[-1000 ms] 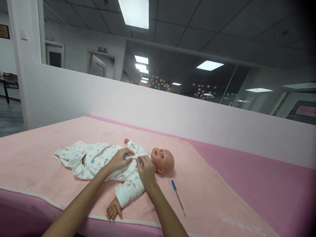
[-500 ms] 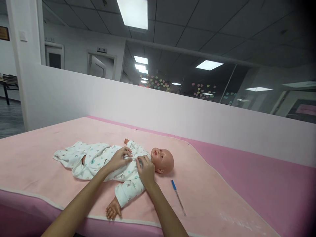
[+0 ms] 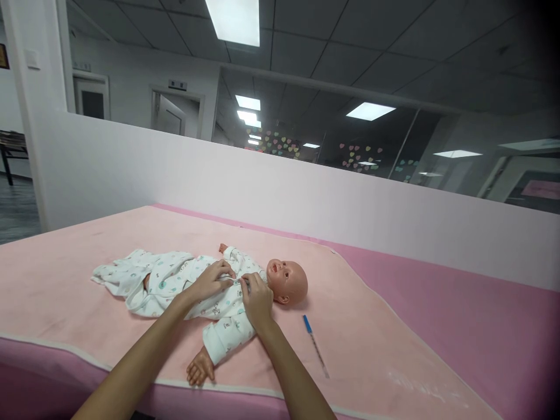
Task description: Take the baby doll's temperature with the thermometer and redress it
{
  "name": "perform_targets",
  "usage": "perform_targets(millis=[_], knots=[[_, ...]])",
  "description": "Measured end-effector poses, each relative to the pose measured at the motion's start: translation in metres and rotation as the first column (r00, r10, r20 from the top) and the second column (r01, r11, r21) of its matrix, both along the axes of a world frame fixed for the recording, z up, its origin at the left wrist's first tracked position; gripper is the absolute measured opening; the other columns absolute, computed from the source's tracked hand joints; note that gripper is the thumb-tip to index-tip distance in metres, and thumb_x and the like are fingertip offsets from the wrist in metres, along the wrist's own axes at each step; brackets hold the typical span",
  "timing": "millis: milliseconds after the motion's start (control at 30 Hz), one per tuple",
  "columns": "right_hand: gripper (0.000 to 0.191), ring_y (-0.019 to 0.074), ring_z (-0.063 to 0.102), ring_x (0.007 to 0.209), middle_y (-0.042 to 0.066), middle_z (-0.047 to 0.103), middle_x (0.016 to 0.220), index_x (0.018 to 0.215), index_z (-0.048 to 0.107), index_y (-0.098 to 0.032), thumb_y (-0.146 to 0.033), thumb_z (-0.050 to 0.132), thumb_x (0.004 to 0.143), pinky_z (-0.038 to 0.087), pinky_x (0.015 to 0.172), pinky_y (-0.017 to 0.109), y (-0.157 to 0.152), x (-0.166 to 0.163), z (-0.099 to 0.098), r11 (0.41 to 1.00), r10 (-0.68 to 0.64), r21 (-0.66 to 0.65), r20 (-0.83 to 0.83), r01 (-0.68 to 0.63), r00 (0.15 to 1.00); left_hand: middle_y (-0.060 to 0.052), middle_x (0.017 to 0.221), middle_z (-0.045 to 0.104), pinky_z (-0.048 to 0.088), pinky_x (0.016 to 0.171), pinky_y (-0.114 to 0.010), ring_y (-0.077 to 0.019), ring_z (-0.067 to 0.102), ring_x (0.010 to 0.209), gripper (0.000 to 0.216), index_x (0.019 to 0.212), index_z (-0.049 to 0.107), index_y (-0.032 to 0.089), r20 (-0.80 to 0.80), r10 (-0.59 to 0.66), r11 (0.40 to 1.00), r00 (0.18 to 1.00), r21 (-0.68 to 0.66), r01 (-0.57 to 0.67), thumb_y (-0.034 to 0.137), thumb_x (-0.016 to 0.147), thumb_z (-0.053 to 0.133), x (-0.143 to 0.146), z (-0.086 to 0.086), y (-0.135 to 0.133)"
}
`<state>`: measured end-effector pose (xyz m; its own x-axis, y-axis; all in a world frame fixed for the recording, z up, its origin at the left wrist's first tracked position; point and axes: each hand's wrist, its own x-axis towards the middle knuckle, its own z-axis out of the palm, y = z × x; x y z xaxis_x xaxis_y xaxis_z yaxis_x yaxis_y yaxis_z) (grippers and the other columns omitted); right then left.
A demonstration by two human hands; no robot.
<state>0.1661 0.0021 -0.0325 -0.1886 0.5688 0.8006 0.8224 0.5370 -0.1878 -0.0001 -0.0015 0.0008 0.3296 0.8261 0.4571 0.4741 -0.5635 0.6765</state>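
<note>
A baby doll [image 3: 286, 281] lies on its back on a light pink mat [image 3: 371, 344], head to the right. It wears a white printed romper [image 3: 175, 280]. My left hand [image 3: 213, 279] and my right hand [image 3: 257, 297] meet on the doll's chest just below the neck. Both pinch the front edges of the romper, fingers closed on the cloth. One bare doll hand [image 3: 198, 368] points toward me, near the mat's front edge.
A thin pen-like stick with a blue cap [image 3: 315, 345] lies on the mat right of the doll. The mat covers a darker pink bed [image 3: 481, 326]. A low white partition wall [image 3: 306, 198] runs behind the bed, with glass office walls beyond.
Both hands stay on the doll's chest with only small finger movements on the cloth. The view has shifted slightly.
</note>
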Motion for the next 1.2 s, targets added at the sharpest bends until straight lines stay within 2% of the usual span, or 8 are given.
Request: perform_targets(millis=[167, 267, 367, 533, 767, 1200], knots=[[0.022, 0.011, 0.054, 0.064, 0.0, 0.06, 0.074, 0.082, 0.057, -0.021, -0.028, 0.039, 0.09, 0.03, 0.054, 0.023, 0.0, -0.001, 0.0, 0.999, -0.037, 0.007, 0.008, 0.037, 0.999, -0.002, 0.093, 0.054, 0.038, 0.084, -0.031, -0.019, 0.047, 0.092, 0.017, 0.086, 0.059, 0.022, -0.115, 0.001, 0.996, 0.993, 0.084, 0.008, 0.032, 0.077, 0.049, 0.001, 0.0, -0.001], [0.021, 0.0108, 0.055, 0.065, 0.0, 0.06, 0.076, 0.083, 0.058, -0.02, -0.028, 0.039, 0.089, 0.031, 0.054, 0.022, 0.0, -0.001, 0.001, 1.0, -0.025, -0.01, -0.022, 0.025, 0.999, -0.002, 0.093, 0.055, 0.039, 0.083, -0.03, -0.018, 0.049, 0.09, 0.018, 0.09, 0.057, 0.022, -0.079, 0.045, 0.988, 0.996, 0.15, -0.032, 0.03, 0.074, 0.055, 0.006, 0.0, -0.003], [0.02, 0.0105, 0.055, 0.066, 0.0, 0.061, 0.078, 0.084, 0.058, -0.02, -0.029, 0.041, 0.089, 0.032, 0.054, 0.021, -0.001, 0.0, 0.002, 1.0, -0.007, -0.027, -0.047, 0.005, 0.999, -0.002, 0.094, 0.054, 0.041, 0.08, -0.028, -0.0166, 0.051, 0.088, 0.019, 0.091, 0.057, 0.022, -0.016, 0.032, 0.983, 0.999, 0.18, -0.028, 0.029, 0.074, 0.056, 0.01, -0.001, -0.005], [0.02, 0.0111, 0.055, 0.067, 0.0, 0.061, 0.077, 0.084, 0.058, -0.02, -0.028, 0.04, 0.089, 0.033, 0.057, 0.021, -0.002, 0.001, 0.002, 0.999, 0.001, -0.036, -0.055, -0.003, 0.998, -0.003, 0.095, 0.054, 0.041, 0.082, -0.029, -0.0171, 0.051, 0.09, 0.018, 0.078, 0.062, 0.021, 0.017, 0.082, 0.976, 0.996, 0.2, -0.084, 0.035, 0.08, 0.051, 0.011, -0.004, -0.002], [0.019, 0.0101, 0.056, 0.066, 0.0, 0.06, 0.076, 0.083, 0.059, -0.021, -0.025, 0.041, 0.087, 0.034, 0.055, 0.02, -0.002, -0.001, 0.003, 1.0, 0.011, -0.014, -0.063, -0.012, 0.998, -0.004, 0.098, 0.055, 0.04, 0.087, -0.032, -0.0192, 0.051, 0.094, 0.014, 0.075, 0.064, 0.021, -0.014, 0.147, 0.97, 0.989, 0.198, -0.141, 0.032, 0.077, 0.054, 0.01, -0.006, 0.001], [0.019, 0.01, 0.054, 0.068, 0.001, 0.057, 0.081, 0.085, 0.059, -0.02, -0.022, 0.04, 0.087, 0.034, 0.056, 0.02, -0.004, -0.001, 0.003, 1.0, 0.011, -0.002, -0.063, -0.011, 0.998, -0.004, 0.105, 0.056, 0.038, 0.091, -0.036, -0.0209, 0.049, 0.099, 0.016, 0.08, 0.065, 0.022, 0.007, 0.097, 0.989, 0.995, 0.109, -0.098, 0.035, 0.071, 0.061, 0.006, -0.01, 0.005]])
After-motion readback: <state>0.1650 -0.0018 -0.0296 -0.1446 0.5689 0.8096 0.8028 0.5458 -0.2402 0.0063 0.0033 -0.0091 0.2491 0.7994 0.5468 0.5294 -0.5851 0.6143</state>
